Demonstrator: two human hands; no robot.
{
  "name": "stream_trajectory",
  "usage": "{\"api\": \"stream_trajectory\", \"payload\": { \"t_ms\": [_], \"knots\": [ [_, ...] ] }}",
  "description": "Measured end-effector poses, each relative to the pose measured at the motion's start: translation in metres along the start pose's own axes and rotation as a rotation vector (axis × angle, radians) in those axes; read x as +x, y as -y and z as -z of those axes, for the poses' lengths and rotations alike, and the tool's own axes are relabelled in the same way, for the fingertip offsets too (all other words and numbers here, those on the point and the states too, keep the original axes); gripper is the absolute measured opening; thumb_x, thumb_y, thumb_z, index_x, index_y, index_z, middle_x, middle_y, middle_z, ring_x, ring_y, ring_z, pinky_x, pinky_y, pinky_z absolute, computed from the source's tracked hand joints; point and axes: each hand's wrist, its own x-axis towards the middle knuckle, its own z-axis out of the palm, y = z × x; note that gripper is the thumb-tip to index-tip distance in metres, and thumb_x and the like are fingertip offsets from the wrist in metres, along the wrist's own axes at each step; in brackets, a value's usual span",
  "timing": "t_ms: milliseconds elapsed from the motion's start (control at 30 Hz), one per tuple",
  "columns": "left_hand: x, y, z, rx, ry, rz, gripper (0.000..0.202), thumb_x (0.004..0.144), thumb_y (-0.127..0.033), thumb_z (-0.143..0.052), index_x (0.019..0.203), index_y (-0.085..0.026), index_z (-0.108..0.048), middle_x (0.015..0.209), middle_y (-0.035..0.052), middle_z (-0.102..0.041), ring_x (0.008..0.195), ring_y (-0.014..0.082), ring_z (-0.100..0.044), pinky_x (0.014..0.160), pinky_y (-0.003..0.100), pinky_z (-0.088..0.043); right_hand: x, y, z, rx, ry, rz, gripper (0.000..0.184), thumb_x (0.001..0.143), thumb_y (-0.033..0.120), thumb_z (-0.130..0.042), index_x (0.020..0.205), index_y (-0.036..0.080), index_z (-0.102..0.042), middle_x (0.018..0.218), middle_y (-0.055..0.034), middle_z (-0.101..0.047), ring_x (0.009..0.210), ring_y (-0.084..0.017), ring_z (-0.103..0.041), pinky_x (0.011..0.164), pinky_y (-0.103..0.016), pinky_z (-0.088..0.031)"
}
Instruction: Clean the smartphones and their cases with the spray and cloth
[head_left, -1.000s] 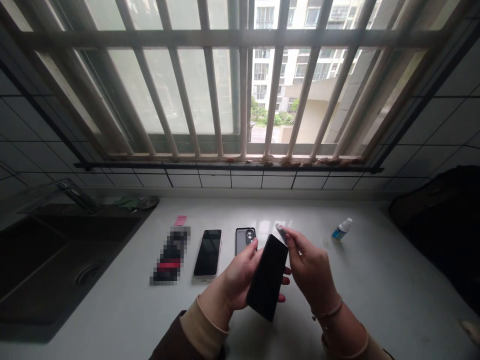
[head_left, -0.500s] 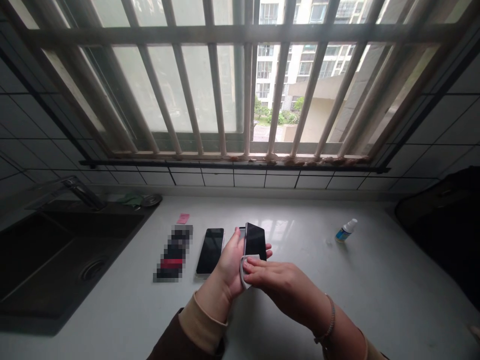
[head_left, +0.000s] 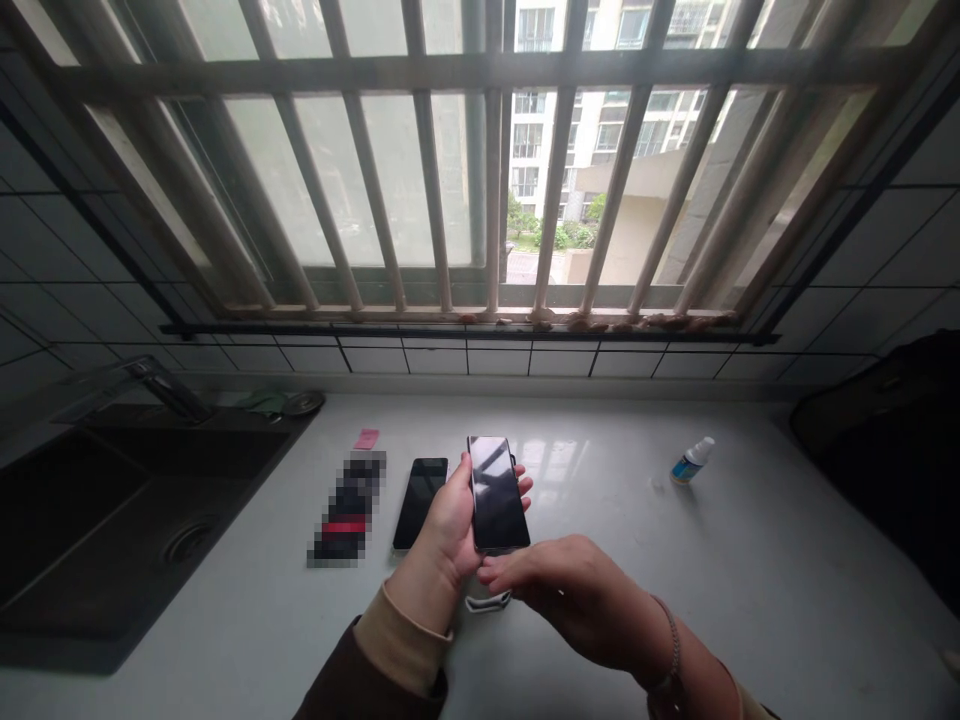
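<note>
My left hand (head_left: 455, 508) is wrapped round a smartphone (head_left: 498, 495), its dark glossy screen facing up and catching the window's reflection. The thumb lies along the phone's left side, and fingertips show past its right edge. Just below the phone's lower end is my right hand (head_left: 566, 590), fingers pressed together on a pale folded cloth (head_left: 487, 603) with a dark edge. The cloth hangs below the fingers, apart from the screen, and is partly hidden. Left of my left hand a second phone (head_left: 418, 504) lies screen up on the counter.
The white counter (head_left: 600, 430) holds a small spray bottle (head_left: 690, 462) with a clear cap (head_left: 658, 483) beside it. A pixelated dark and red item (head_left: 346, 510) and a pink slip (head_left: 366, 439) lie left. A dark sink (head_left: 142, 440) is far left; a black bag-like object (head_left: 885, 450) stands right.
My right hand and the cloth have moved down off the screen, so the whole screen shows. My left hand has shifted slightly left with the phone, which is turned to face me more.
</note>
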Motion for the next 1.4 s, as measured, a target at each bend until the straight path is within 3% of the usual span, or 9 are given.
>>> {"api": "stream_trajectory", "payload": {
  "t_ms": [133, 300, 467, 600, 700, 833, 1100, 1267, 1400],
  "knots": [
    [0.002, 0.007, -0.004, 0.097, -0.007, -0.025, 0.056, 0.106, -0.053, -0.046, 0.122, -0.004, -0.069, 0.108, 0.0231, -0.077, 0.088, 0.0296, -0.077, 0.078, 0.041, -0.064, -0.006, -0.005, 0.005, 0.099, -0.388, -0.09, 0.025, 0.109, 0.024, -0.055, 0.122, 0.028, -0.076, 0.123, -0.0066, -0.08, 0.117, -0.024, -0.076, 0.103, -0.038, -0.062],
    [0.002, 0.015, -0.006, 0.12, -0.057, 0.002, 0.035, 0.107, -0.043, -0.051, 0.116, -0.014, -0.068, 0.068, 0.0031, -0.067, 0.049, 0.014, -0.06, 0.049, 0.023, -0.05, -0.004, -0.024, 0.012, 0.147, -0.863, -0.241, 0.027, 0.106, 0.042, -0.059, 0.118, 0.023, -0.075, 0.119, -0.0095, -0.08, 0.11, -0.026, -0.077, 0.102, -0.045, -0.063],
    [-0.003, 0.018, -0.001, 0.234, 0.131, 0.092, 0.05, 0.096, -0.068, -0.059, 0.114, -0.021, -0.066, 0.06, -0.0052, -0.053, 0.042, 0.0093, -0.048, 0.043, 0.019, -0.037, -0.001, -0.042, 0.02, 0.158, -1.03, -0.388, 0.039, 0.101, 0.052, -0.063, 0.118, 0.018, -0.073, 0.109, -0.01, -0.081, 0.099, -0.026, -0.079, 0.088, -0.045, -0.069],
    [-0.013, 0.026, -0.006, 0.306, 0.221, 0.157, 0.051, 0.095, -0.066, -0.063, 0.114, -0.02, -0.066, 0.066, -0.0028, -0.059, 0.045, 0.0078, -0.049, 0.045, 0.019, -0.034, -0.003, -0.04, 0.025, 0.005, -1.087, -0.386, 0.041, 0.101, 0.052, -0.062, 0.12, 0.017, -0.073, 0.112, -0.0115, -0.08, 0.105, -0.028, -0.078, 0.094, -0.048, -0.067],
    [-0.018, 0.035, -0.013, 0.313, 0.176, 0.148, 0.042, 0.093, -0.055, -0.073, 0.109, -0.017, -0.068, 0.071, -0.0013, -0.063, 0.049, 0.0077, -0.051, 0.051, 0.02, -0.039, -0.004, -0.03, 0.022, -0.273, -1.053, -0.335, 0.035, 0.105, 0.046, -0.059, 0.123, 0.019, -0.073, 0.118, -0.012, -0.079, 0.11, -0.029, -0.077, 0.099, -0.05, -0.064],
    [-0.019, 0.042, -0.018, 0.278, 0.144, 0.117, 0.03, 0.091, -0.043, -0.078, 0.104, -0.018, -0.069, 0.073, -0.0012, -0.066, 0.052, 0.0089, -0.054, 0.056, 0.021, -0.043, -0.004, -0.021, 0.013, -0.548, -0.825, -0.193, 0.029, 0.107, 0.028, -0.055, 0.131, 0.024, -0.07, 0.132, -0.0101, -0.076, 0.122, -0.028, -0.073, 0.107, -0.046, -0.061],
    [-0.004, 0.027, -0.019, -0.024, 0.074, 0.009, 0.02, 0.1, -0.031, -0.067, 0.094, -0.013, -0.069, 0.077, 0.0054, -0.071, 0.061, 0.013, -0.066, 0.063, 0.022, -0.055, -0.001, -0.02, 0.0, -0.519, -0.424, 0.037, 0.041, 0.104, 0.008, -0.053, 0.138, 0.027, -0.065, 0.142, -0.0054, -0.071, 0.133, -0.024, -0.067, 0.115, -0.042, -0.057],
    [-0.001, 0.017, -0.017, -0.039, -0.045, -0.008, 0.033, 0.101, -0.045, -0.066, 0.092, -0.013, -0.065, 0.06, -0.0011, -0.059, 0.045, 0.0085, -0.054, 0.045, 0.018, -0.044, 0.001, -0.009, -0.005, -0.49, -0.299, 0.147, 0.047, 0.102, 0.003, -0.055, 0.141, 0.026, -0.063, 0.142, -0.0062, -0.071, 0.135, -0.024, -0.065, 0.114, -0.041, -0.058],
    [-0.001, 0.014, -0.011, -0.028, 0.003, -0.032, 0.047, 0.092, -0.063, -0.071, 0.098, -0.017, -0.061, 0.062, -0.005, -0.053, 0.04, 0.0055, -0.045, 0.039, 0.016, -0.035, 0.002, 0.002, -0.008, -0.441, -0.199, 0.222, 0.048, 0.1, 0.002, -0.057, 0.142, 0.026, -0.062, 0.138, -0.0063, -0.073, 0.133, -0.023, -0.067, 0.115, -0.04, -0.057]
  ]
}}
